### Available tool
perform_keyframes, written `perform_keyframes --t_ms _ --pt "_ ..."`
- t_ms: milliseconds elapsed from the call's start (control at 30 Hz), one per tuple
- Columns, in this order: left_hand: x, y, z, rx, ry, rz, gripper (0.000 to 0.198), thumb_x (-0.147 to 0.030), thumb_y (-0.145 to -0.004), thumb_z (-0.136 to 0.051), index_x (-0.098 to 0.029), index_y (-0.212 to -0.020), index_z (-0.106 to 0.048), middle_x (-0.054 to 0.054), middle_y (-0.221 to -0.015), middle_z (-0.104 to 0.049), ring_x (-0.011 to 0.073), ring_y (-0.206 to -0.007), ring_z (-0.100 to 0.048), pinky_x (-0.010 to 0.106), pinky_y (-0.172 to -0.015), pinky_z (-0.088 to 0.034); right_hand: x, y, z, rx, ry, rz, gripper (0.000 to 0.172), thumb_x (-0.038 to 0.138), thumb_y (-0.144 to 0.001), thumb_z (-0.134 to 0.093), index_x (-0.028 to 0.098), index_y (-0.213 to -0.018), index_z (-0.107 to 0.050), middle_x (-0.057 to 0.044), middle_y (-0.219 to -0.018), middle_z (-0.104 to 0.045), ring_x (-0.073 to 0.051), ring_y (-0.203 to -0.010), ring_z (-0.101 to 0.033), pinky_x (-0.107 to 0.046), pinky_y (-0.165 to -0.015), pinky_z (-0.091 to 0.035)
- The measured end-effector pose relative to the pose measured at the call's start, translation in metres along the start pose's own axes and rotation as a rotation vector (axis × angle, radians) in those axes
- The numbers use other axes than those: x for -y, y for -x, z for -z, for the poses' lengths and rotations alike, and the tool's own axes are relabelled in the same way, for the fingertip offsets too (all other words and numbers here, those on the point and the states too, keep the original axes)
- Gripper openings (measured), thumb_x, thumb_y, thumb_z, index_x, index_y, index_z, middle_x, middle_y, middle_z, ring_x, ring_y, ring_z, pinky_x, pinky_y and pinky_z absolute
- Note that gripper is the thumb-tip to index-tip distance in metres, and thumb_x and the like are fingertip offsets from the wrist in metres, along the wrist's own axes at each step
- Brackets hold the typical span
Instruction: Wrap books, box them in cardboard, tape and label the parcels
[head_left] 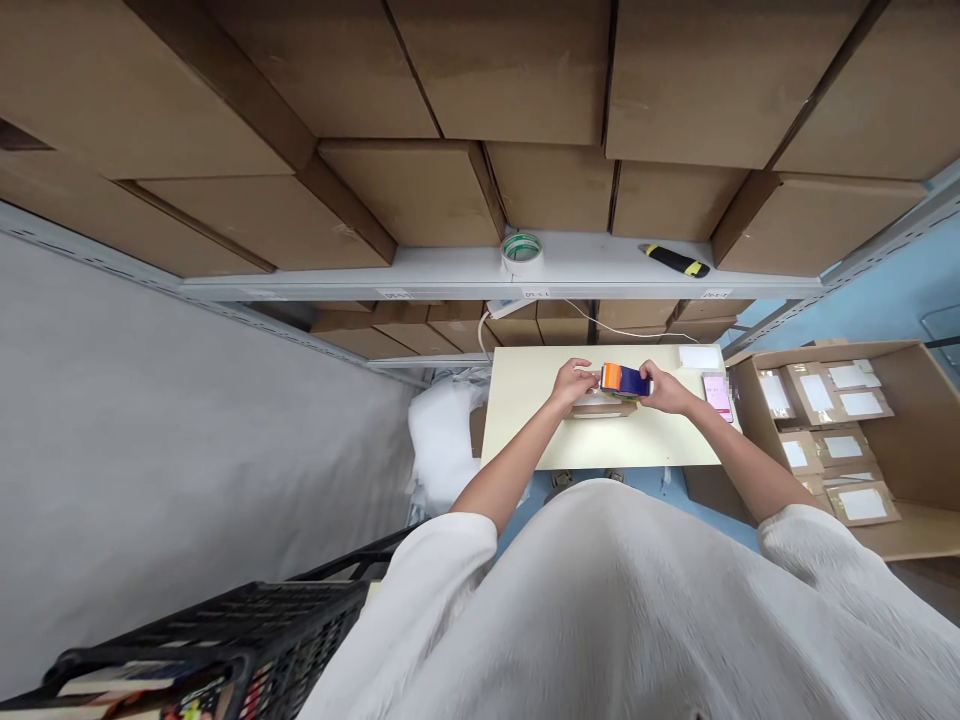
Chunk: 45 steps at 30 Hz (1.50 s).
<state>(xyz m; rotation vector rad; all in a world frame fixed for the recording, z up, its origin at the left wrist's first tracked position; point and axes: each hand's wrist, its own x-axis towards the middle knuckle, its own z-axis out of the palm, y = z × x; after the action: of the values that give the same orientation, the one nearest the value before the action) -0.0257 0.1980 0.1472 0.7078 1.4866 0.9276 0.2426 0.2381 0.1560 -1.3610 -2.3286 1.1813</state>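
A small cream table [525, 440] stands in front of me. Over its middle my left hand [571, 383] and my right hand [664, 390] hold a small orange and dark blue box [624, 380] between them, fingers closed on either end. Just under the box lies a small brown cardboard parcel [600, 407] on the table. My left fingertips pinch at the orange end of the box.
A pink phone [718, 395] and a white slip [699, 357] lie at the table's right. An open carton [922, 440] of labelled brown parcels stands to the right. A tape roll [522, 252] and a yellow-black cutter [675, 261] rest on the white shelf [450, 270] among big cartons. A black basket [247, 630] is at lower left.
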Motion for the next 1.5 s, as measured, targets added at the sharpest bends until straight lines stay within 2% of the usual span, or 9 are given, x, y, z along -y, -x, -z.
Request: perform_keyframes --t_ms 200,333,533,700,933,1133,1333,1500 --pt "0.014 -0.005 0.018 -0.148 -0.141 -0.096 0.049 -0.009 -0.071 -0.086 -0.026 -0.108 -0.059 -0.004 -0.072 -0.073 0.019 -0.075 -0.074 0.028 -0.072 -0.051 0.022 -0.009 0.001 0.081 0.101 0.02 0.05 0.033 -0.067 -0.07 0.03 -0.104 -0.036 0.0 -0.098 -0.061 -0.02 -0.079 -0.053 -0.028 -0.067 -0.039" --pt "0.025 -0.006 0.034 -0.18 -0.075 -0.067 0.051 -0.006 -0.07 -0.083 -0.025 -0.109 -0.057 -0.005 -0.071 -0.072 0.0175 -0.07 -0.072 0.028 -0.069 -0.05 0.044 -0.015 0.002 0.156 0.22 0.05 0.048 0.031 -0.072 -0.072 0.029 -0.105 -0.038 -0.002 -0.103 -0.06 -0.022 -0.084 -0.055 -0.029 -0.069 -0.04" --pt "0.035 -0.01 0.05 -0.188 0.033 -0.051 0.056 -0.007 -0.07 -0.087 -0.027 -0.108 -0.05 -0.006 -0.072 -0.07 0.0173 -0.069 -0.072 0.028 -0.07 -0.052 0.067 -0.024 0.005 0.215 0.343 0.062 0.044 0.031 -0.078 -0.072 0.029 -0.108 -0.041 -0.003 -0.103 -0.061 -0.02 -0.078 -0.053 -0.028 -0.068 -0.037" --pt "0.04 -0.016 0.063 -0.182 0.117 -0.074 0.056 -0.006 -0.07 -0.083 -0.027 -0.106 -0.045 -0.007 -0.072 -0.069 0.0165 -0.069 -0.071 0.029 -0.072 -0.052 0.077 -0.032 0.011 0.249 0.39 0.073 0.045 0.028 -0.076 -0.072 0.029 -0.109 -0.042 -0.003 -0.102 -0.061 -0.021 -0.078 -0.053 -0.029 -0.066 -0.035" --pt "0.06 -0.019 0.101 -0.242 0.158 -0.08 0.052 -0.012 -0.069 -0.078 -0.028 -0.101 -0.041 -0.009 -0.068 -0.067 0.0158 -0.07 -0.069 0.03 -0.076 -0.05 0.077 -0.032 0.022 0.269 0.463 0.058 0.044 0.029 -0.077 -0.073 0.029 -0.107 -0.041 -0.002 -0.094 -0.06 -0.021 -0.079 -0.052 -0.028 -0.065 -0.032" --pt "0.074 -0.017 0.106 -0.268 0.177 -0.084 0.054 -0.016 -0.066 -0.076 -0.029 -0.101 -0.038 -0.009 -0.069 -0.066 0.0179 -0.078 -0.071 0.032 -0.083 -0.049 0.086 -0.034 0.02 0.304 0.465 0.073 0.043 0.026 -0.077 -0.072 0.029 -0.106 -0.042 -0.001 -0.091 -0.061 -0.022 -0.079 -0.053 -0.03 -0.066 -0.034" --pt "0.075 -0.023 0.114 -0.271 0.196 -0.078 0.052 -0.014 -0.063 -0.072 -0.029 -0.099 -0.037 -0.009 -0.069 -0.063 0.018 -0.08 -0.071 0.032 -0.084 -0.049 0.089 -0.035 0.024 0.312 0.484 0.085 0.041 0.025 -0.077 -0.073 0.029 -0.103 -0.041 -0.001 -0.088 -0.059 -0.023 -0.079 -0.053 -0.03 -0.067 -0.036" --pt "0.077 -0.025 0.107 -0.276 0.209 -0.094 0.049 -0.013 -0.065 -0.069 -0.029 -0.1 -0.039 -0.009 -0.067 -0.064 0.0196 -0.081 -0.072 0.033 -0.086 -0.05 0.084 -0.038 0.031 0.313 0.532 0.066 0.039 0.026 -0.079 -0.073 0.029 -0.102 -0.041 -0.001 -0.088 -0.057 -0.022 -0.076 -0.051 -0.03 -0.065 -0.033"
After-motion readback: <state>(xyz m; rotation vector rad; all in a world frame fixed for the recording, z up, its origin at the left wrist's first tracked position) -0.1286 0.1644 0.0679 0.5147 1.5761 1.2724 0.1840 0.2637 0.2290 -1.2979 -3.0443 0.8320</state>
